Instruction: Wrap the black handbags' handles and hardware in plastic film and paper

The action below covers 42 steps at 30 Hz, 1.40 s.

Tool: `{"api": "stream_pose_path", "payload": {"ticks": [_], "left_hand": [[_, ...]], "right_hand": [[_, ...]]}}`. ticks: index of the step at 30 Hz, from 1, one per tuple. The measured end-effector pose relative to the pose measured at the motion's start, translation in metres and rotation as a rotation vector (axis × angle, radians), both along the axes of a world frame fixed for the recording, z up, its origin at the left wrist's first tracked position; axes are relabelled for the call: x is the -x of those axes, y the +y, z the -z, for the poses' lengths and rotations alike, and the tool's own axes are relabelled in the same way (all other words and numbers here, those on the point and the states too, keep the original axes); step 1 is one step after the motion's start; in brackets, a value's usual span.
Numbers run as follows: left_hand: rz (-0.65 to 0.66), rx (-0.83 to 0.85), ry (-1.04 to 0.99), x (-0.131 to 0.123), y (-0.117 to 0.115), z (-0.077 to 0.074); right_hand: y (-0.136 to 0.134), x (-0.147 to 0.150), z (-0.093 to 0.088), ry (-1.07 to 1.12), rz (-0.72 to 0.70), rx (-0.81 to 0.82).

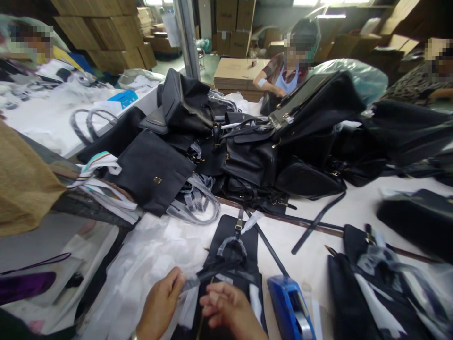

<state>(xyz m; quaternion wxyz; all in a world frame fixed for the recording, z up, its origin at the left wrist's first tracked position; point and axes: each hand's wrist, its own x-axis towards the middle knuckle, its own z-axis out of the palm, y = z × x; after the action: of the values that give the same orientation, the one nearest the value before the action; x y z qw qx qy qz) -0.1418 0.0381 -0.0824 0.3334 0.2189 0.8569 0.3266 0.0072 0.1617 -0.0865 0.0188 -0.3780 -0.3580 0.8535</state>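
Note:
A black bag (231, 241) lies in front of me on the white table, its flap with a gold buckle pointing away. My left hand (164, 297) is closed, thumb against fingers, on the end of a black strap (208, 273) partly wrapped in clear plastic film. Over the bag's body, my right hand (230, 307) has its fingers half bent and somewhat apart, with nothing visible in them. A plastic-wrapped handle loop (231, 243) rests on the flap. Just right of the bag stands a blue tape dispenser (290, 307).
White wrapping sheets (152, 255) cover the table at left. A heap of black bags (247, 156) runs across the far side. Another black bag (348, 283) lies at right. A co-worker (288, 71) stands beyond the heap; two other people are at the sides.

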Motion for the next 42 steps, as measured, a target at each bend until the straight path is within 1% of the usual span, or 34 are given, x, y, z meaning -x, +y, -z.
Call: {"api": "stream_pose_path", "payload": {"ticks": [3,4,5,6,8,10,13,15,17,20,22,24,27,29,32,35,39,42], "left_hand": [[0.073,0.031,0.003,0.010,-0.003,-0.002],[0.095,0.050,0.009,0.012,-0.002,-0.003],[0.114,0.073,0.020,0.013,-0.001,-0.004],[0.133,0.097,0.033,0.014,0.001,-0.004],[0.162,0.131,0.052,0.013,0.006,-0.005],[0.166,0.133,0.047,0.009,0.013,-0.003],[0.162,0.120,0.028,0.003,0.024,0.001],[0.178,0.120,0.018,0.000,0.031,0.004],[0.193,0.125,0.009,0.002,0.035,0.007],[0.191,0.156,0.018,0.007,0.037,0.009],[0.204,0.175,0.053,0.009,0.041,0.010],[0.255,0.187,0.089,0.006,0.050,0.011],[0.367,0.223,0.133,-0.001,0.067,0.014],[0.429,0.256,0.164,-0.002,0.075,0.016],[0.499,0.306,0.227,0.002,0.078,0.020],[0.542,0.360,0.315,0.002,0.080,0.025],[0.570,0.388,0.344,-0.009,0.090,0.034],[0.579,0.383,0.337,-0.015,0.096,0.041]], "right_hand": [[0.031,0.002,-0.007,-0.025,-0.105,-0.779],[0.039,0.006,-0.006,-0.016,-0.167,-0.975],[0.046,0.010,-0.003,-0.003,-0.257,-1.102],[0.051,0.013,0.002,0.008,-0.354,-1.165],[0.054,0.019,0.011,0.024,-0.502,-1.177],[0.050,0.023,0.019,0.029,-0.539,-1.156],[0.039,0.028,0.023,0.054,-0.525,-1.148],[0.036,0.029,0.025,0.075,-0.521,-1.135],[0.043,0.025,0.029,0.065,-0.521,-1.133],[0.061,0.013,0.039,-0.007,-0.527,-1.197],[0.067,0.009,0.045,-0.045,-0.531,-1.221],[0.067,0.011,0.049,-0.033,-0.537,-1.206],[0.064,0.016,0.052,0.005,-0.539,-1.189],[0.068,0.015,0.054,0.015,-0.544,-1.172],[0.082,0.009,0.060,-0.030,-0.536,-1.173],[0.086,0.008,0.069,-0.089,-0.542,-1.230],[0.079,0.014,0.077,-0.030,-0.577,-1.255],[0.090,0.014,0.079,-0.033,-0.567,-1.235]]}}
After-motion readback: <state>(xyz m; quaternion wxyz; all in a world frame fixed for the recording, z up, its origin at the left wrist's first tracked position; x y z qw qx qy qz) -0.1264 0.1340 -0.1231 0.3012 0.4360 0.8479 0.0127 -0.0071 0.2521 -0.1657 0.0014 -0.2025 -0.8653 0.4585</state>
